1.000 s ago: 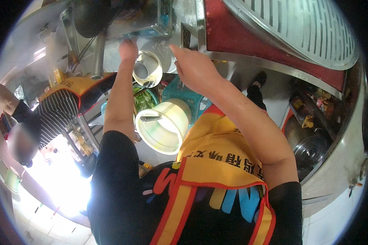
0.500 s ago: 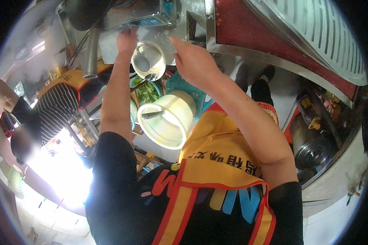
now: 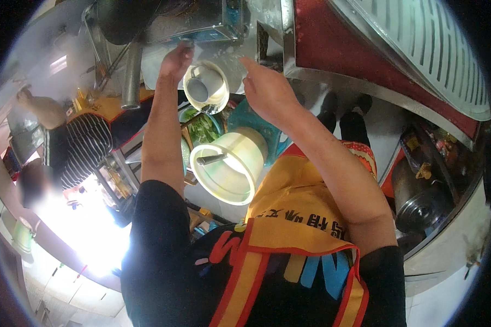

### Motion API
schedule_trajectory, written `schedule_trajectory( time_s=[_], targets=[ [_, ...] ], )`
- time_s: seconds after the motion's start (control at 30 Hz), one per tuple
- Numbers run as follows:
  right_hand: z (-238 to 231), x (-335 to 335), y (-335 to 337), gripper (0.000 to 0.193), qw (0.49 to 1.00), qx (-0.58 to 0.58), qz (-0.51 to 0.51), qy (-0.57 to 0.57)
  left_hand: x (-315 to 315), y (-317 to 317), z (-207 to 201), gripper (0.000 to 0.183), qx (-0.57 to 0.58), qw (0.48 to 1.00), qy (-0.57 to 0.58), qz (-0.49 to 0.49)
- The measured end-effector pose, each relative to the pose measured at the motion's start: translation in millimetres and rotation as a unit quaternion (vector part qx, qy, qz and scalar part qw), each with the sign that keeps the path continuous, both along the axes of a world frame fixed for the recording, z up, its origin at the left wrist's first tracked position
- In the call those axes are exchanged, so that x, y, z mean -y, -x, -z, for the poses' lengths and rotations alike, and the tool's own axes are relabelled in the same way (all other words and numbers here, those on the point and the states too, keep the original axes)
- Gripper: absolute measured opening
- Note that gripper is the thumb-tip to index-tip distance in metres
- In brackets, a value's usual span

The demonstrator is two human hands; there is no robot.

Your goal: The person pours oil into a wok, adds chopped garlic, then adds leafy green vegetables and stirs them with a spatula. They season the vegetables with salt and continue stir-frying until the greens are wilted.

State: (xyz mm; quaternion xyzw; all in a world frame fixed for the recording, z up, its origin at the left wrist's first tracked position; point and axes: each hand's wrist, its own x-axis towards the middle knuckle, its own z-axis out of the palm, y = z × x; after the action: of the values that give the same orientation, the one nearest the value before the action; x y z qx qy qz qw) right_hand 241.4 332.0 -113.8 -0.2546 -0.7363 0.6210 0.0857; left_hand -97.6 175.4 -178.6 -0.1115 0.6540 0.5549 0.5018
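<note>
My left hand (image 3: 177, 62) is closed at the blue front edge of a metal box (image 3: 207, 34). A small dark piece shows at its fingertips, too small to name. My right hand (image 3: 268, 90) hovers farther right, index finger stretched out and thumb apart from it. Nothing shows plainly between these fingers; pale specks lie by the fingertip. Between and below my hands stands a cream bucket (image 3: 223, 98) with a grey-white cup or dipper (image 3: 198, 89) in it. Closer to me is a larger cream bucket (image 3: 251, 191), a metal handle (image 3: 210, 159) sticking out over its rim.
Leafy greens (image 3: 203, 129) fill a basin left of the buckets. A red-topped counter (image 3: 338, 49) with a slotted pale tray (image 3: 425, 49) stands at the right. A co-worker in a striped apron (image 3: 87, 150) is at the left. A lidded metal pot (image 3: 420, 210) sits low right.
The whole view has shifted, moving the buckets and both hands slightly right and down in the picture. The co-worker's arm has risen. My hands keep nearly the same poses.
</note>
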Motion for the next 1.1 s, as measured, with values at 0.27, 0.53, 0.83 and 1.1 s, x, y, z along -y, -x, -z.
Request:
schedule_trajectory(
  time_s=[0.27, 0.53, 0.83, 1.1],
  targets=[
    [-5.7, -1.1, -4.3, 0.041, 0.998, 0.031, -0.016, 0.047, 7.6, 3.5, 6.2, 0.017, 0.089, 0.990, -0.105, -0.026],
    [-2.5, 0.7, -6.8, 0.039, 0.999, 0.008, 0.013, 0.036, 5.3, 3.3, 7.2, 0.019, 0.110, 0.985, -0.115, -0.061],
    [-3.2, 2.8, -8.5, 0.038, 0.999, 0.012, 0.028, 0.033, 7.2, 6.9, 11.7, 0.024, 0.168, 0.971, -0.121, -0.124],
    [-4.3, 3.8, -9.4, 0.038, 0.999, 0.006, 0.032, 0.030, 3.7, 2.3, 5.7, 0.023, 0.144, 0.978, -0.108, -0.110]
  ],
)
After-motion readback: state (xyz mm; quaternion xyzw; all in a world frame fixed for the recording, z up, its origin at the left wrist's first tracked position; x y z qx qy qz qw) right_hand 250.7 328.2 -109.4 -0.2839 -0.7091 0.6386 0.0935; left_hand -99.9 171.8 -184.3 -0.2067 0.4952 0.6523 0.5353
